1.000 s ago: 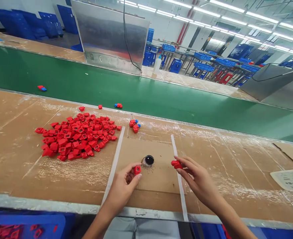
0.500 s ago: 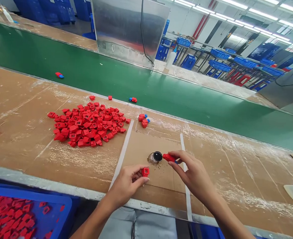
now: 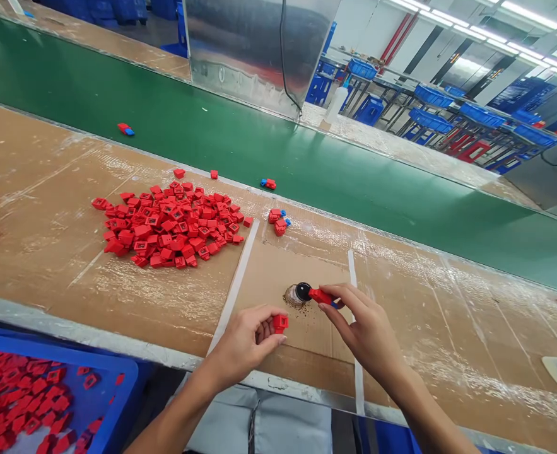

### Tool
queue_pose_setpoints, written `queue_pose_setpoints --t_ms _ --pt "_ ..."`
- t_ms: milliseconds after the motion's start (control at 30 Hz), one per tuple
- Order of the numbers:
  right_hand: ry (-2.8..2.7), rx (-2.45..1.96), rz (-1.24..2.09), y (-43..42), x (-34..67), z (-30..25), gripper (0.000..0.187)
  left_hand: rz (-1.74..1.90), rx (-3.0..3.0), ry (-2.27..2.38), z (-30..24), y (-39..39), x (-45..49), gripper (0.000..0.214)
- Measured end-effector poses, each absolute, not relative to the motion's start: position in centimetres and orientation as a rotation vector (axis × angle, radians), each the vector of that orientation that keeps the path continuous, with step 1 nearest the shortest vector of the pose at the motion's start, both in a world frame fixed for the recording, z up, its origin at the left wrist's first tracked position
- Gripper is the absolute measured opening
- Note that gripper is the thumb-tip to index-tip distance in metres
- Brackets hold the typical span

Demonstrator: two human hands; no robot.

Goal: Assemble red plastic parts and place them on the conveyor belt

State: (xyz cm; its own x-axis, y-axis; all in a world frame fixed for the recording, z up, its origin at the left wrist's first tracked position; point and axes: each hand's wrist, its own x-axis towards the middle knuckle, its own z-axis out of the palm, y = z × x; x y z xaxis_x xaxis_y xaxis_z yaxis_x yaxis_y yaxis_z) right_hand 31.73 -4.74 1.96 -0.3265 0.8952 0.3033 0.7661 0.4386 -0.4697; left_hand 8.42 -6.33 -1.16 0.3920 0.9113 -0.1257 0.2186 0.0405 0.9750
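While your L hand (image 3: 247,340) pinches a small red block (image 3: 279,323) btw thumb & fingertips at bottom centre of the frame, your R hand (image 3: 363,328), just right of it, is clamped on a red piece (image 3: 320,296) w/ a bit of blue at the finger end. The tip of that piece touches the black top of the round jar (image 3: 298,294), which sits centre frame on the cardboard bench (image 3: 46,189) w/ dark specks scattered round it. Hands are close but not touching. The jar sits btw two white strips (image 3: 234,290). Left of centre lies a big pile of red blocks (image 3: 169,227), well apart from your hands; a few red & blue bits (image 3: 278,222) lie just above the jar. The green belt (image 3: 212,139) crosses the upper frame w/ a couple of stray parts on it. Bottom left corner: blue bin (image 3: 117,384) holding more red blocks.
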Motion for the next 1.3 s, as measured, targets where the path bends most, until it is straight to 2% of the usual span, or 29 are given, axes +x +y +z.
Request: queue_pose_setpoints --t_ms 300,900,1133,1300 --pt "-2.187 -1.385 0.340 -4.7 31.3 2.0 0.019 0.714 1.442 1.040 -0.8 -6.5 8.3 0.012" --pt "-2.208 -1.360 0.269 -4.8 31.2 1.9 0.018 0.648 1.340 0.921 -0.8 -6.6 7.9 0.010" --pt "-2.152 -1.356 0.209 -4.8 30.9 2.1 0.018 0.654 1.180 0.884 -1.8 -6.9 7.8 0.029" --pt "-2.043 -1.329 0.336 -6.3 29.8 3.0 0.016 0.634 1.200 0.861 -1.4 -6.8 7.8 0.025"
